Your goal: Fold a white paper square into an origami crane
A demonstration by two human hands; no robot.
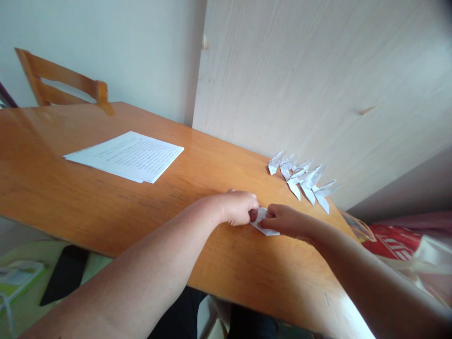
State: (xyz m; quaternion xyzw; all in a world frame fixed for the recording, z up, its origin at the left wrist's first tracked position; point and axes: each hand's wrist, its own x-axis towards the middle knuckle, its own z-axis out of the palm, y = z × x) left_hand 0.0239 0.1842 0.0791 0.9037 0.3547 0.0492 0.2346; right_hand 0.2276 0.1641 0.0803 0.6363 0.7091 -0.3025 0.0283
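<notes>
A small piece of folded white paper (267,230) lies on the wooden table (226,263), partly covered by my fingers. My left hand (242,207) is closed at its left edge, fingertips pressed on the paper. From the other side my right hand (284,219) reaches in, fingers curled and pressing the paper near its middle. Beyond my right hand stands a row of several folded paper cranes (305,181), white with some print showing on a few.
A stack of printed sheets (127,155) rests on the left of the table. A wooden chair (67,77) stands behind it, and a pale wooden panel (300,75) rises along the far edge. Red and white bags (395,242) are at the right; a black flat object (65,273) lies lower left.
</notes>
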